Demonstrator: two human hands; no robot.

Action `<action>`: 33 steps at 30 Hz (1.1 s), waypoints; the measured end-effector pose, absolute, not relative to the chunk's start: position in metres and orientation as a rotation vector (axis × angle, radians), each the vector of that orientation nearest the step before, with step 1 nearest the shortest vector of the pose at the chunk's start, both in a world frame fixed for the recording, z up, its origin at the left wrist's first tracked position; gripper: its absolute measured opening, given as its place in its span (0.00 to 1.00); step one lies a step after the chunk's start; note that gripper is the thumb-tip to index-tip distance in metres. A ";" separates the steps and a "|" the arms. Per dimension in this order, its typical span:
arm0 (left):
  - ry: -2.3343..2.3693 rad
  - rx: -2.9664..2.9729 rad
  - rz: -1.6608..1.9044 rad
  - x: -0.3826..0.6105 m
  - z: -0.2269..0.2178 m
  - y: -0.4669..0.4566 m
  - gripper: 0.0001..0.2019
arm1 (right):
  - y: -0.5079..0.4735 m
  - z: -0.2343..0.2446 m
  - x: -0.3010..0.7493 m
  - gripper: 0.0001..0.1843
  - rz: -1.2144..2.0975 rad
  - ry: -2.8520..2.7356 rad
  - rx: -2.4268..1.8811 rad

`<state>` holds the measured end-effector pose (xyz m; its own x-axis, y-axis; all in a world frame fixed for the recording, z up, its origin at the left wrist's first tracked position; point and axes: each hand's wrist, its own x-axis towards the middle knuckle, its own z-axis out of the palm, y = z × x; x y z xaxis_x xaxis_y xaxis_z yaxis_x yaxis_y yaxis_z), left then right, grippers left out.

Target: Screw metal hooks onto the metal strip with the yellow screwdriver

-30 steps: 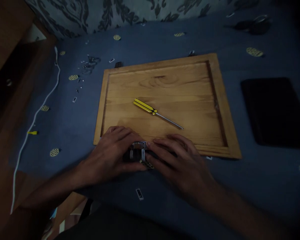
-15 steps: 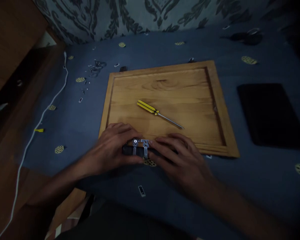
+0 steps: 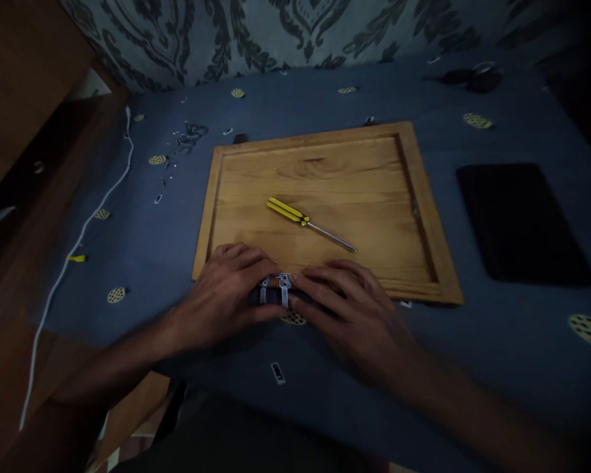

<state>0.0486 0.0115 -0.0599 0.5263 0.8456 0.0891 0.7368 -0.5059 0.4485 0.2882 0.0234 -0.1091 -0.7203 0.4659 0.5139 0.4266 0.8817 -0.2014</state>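
Note:
A small metal bracket [image 3: 285, 282] with screw holes and two narrow arms lies at the near edge of a framed wooden board [image 3: 450, 263]. My left hand [image 3: 229, 289] closes around its left side, thumb below and fingers above, covering part of it. From the right, my right hand [image 3: 349, 305] pinches at the bracket with its fingertips. Something dark shows between the hands under the bracket arms; I cannot make out what it is. On the board, beyond my hands, rests a screwdriver [image 3: 288, 210] with a yellow and black handle, its tip pointing right and towards me.
A flat black object [image 3: 525, 223] lies right of the board on the blue patterned cloth [image 3: 142, 243]. Small loose metal parts [image 3: 190, 135] are scattered at the back left. A white cable [image 3: 83, 226] runs along the left edge. Another dark item [image 3: 473, 79] lies far right.
My left fingers now cover more of the bracket's left part, where a screw head showed before. The view has shifted slightly; the screwdriver and board lie as before.

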 end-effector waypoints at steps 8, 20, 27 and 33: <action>1.308 2.397 0.409 0.049 -0.059 0.012 0.20 | 0.024 -0.108 0.290 0.16 0.101 -2.486 -0.641; 1.442 2.079 0.966 0.046 -0.049 0.016 0.04 | 0.024 -0.110 0.291 0.15 0.168 -2.509 -0.660; 1.431 2.090 0.937 0.044 -0.050 0.017 0.05 | 0.025 -0.108 0.292 0.15 0.151 -2.529 -0.653; 1.409 2.118 0.907 0.044 -0.050 0.018 0.05 | 0.025 -0.110 0.291 0.13 0.144 -2.512 -0.662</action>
<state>0.0444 0.0184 -0.0504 0.2668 0.9225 0.2789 0.6362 -0.3859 0.6680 0.2910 0.0248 -0.1096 -0.7373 0.4849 0.4704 0.4280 0.8740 -0.2300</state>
